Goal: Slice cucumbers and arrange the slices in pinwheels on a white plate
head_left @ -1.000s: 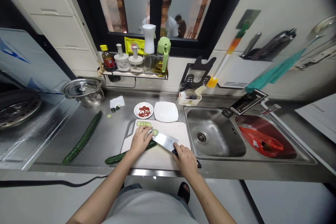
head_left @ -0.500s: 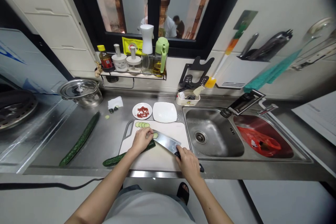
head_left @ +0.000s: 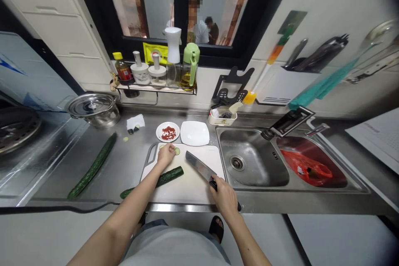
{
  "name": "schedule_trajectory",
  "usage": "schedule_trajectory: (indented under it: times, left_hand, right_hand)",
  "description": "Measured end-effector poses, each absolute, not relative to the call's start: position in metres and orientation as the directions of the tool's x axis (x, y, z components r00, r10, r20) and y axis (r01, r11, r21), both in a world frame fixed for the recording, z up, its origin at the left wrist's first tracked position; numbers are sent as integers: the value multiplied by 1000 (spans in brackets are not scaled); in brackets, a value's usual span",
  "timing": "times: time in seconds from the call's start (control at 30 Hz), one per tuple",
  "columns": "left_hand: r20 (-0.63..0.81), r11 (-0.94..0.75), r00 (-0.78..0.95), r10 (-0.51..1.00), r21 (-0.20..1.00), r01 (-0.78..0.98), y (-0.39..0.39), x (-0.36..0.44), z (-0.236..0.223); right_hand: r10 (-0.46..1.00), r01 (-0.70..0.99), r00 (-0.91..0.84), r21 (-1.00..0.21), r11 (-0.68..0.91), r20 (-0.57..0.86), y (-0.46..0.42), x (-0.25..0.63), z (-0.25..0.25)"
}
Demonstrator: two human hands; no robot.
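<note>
My left hand point(head_left: 166, 156) is over the upper left of the white cutting board point(head_left: 199, 189), fingers pinched together at the edge of a thin cucumber slice point(head_left: 177, 151). Other slices lie in a row there, mostly covered by the hand. A cut cucumber point(head_left: 170, 176) rests across the board's left part, with my left forearm crossing over it. Gripped by its black handle, a kitchen knife point(head_left: 199, 165) is in my right hand point(head_left: 225, 193). Its blade points up and left over the board, apart from the cucumber.
Behind the board stand a small plate point(head_left: 158, 134) with red pieces and a white plate point(head_left: 195, 133). A whole cucumber point(head_left: 93, 172) and lidded pot point(head_left: 99, 112) are at left. To the right is a sink point(head_left: 252, 170) with a red bag point(head_left: 307, 168). A seasoning shelf point(head_left: 146, 89) hangs behind.
My left hand moved up and left from the knife blade to the row, carrying a slice. The knife stayed over the board in my right hand; the cucumber's cut end is now uncovered.
</note>
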State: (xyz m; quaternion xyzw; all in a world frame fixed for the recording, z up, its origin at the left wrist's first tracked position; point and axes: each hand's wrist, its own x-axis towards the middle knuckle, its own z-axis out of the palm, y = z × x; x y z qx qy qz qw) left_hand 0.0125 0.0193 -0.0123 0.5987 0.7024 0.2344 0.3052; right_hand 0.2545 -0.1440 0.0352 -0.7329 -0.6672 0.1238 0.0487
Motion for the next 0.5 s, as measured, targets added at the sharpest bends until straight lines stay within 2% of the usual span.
schedule_trajectory:
  times: [0.27,0.5]
  left_hand:
    - [-128,122,-60,990,552,825,32,16,-14]
    - [-4,-127,145,989,464,877,21,11,-8]
  right_hand:
    - [984,960,110,-241,-143,-144,-144,256,33]
    - [978,951,127,-258,-168,-167,-142,256,35]
